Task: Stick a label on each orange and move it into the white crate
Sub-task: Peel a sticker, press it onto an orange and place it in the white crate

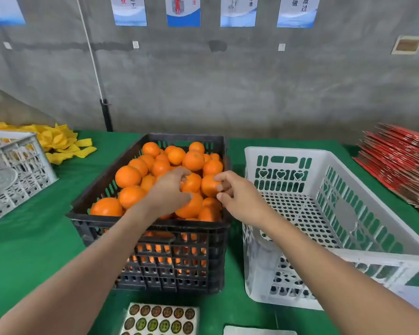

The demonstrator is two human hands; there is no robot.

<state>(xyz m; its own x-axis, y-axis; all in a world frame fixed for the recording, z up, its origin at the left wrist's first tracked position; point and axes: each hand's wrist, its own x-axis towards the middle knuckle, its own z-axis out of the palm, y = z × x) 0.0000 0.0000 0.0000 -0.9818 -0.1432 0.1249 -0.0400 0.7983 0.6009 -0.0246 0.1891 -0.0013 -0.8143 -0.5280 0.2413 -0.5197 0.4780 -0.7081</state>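
Note:
A black crate (153,228) in the middle of the table is heaped with oranges (127,176). My left hand (169,192) reaches into the pile, its fingers curled over one orange (192,183). My right hand (237,192) grips a neighbouring orange (209,186) at the crate's right side, fingers and thumb curled round it. The white crate (373,240) stands to the right with nothing in it. A sheet of round labels (160,319) lies at the table's near edge.
The table has a green cloth (34,238). A second white crate (15,172) stands at the left, with yellow packing pieces (61,143) behind it. Red flat cartons (402,160) are stacked at the far right. A grey wall rises behind.

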